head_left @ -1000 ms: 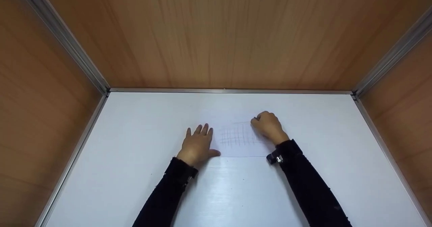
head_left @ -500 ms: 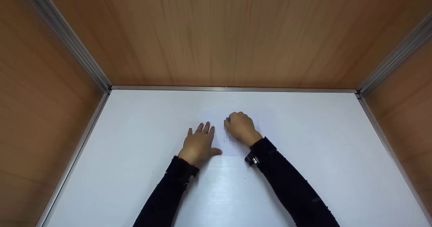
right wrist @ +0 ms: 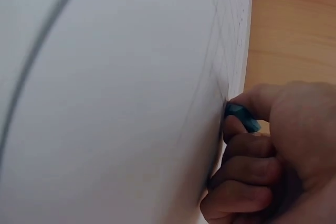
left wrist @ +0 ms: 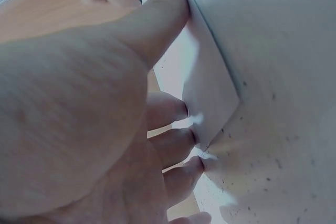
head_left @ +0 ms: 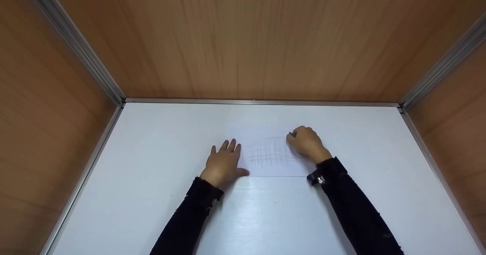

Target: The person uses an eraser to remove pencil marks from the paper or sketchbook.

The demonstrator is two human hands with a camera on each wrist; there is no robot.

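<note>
We see a white sheet of paper (head_left: 271, 152) lying flat mid-frame on the white tabletop (head_left: 152, 194), slightly above centre in the head view. It carries a faint pencil grid (head_left: 267, 152), left of centre on the sheet.

Left hand (head_left: 223, 164): sits at the sheet's left edge, palm down, fingers (head_left: 228, 145) straight and released, nothing grasped. In the left wrist view the fingertips (left wrist: 181, 142) press on the tabletop right at the paper's corner, and the thumb (left wrist: 163, 9) lies along the paper's edge.

Right hand (head_left: 306, 143): sits on the upper right part of the sheet, just right of the grid, fingers clenched. In the right wrist view we see them pinching a small blue eraser (right wrist: 242, 116) against the paper, at the lower right of that frame. In the head view the eraser is hidden under the hand.

Both arms wear black sleeves (head_left: 353, 213). There is a dark wrist strap with a metal part (head_left: 315, 179) on the right wrist.

Surroundings: wood-grain panels (head_left: 246, 38) wall in the tabletop at the back and both sides, with aluminium rails (head_left: 258, 101) at the joints. We see no containers in any view; the sheet and eraser are the only loose things on the tabletop. Small dark specks on the tabletop near the paper corner show in the left wrist view.
</note>
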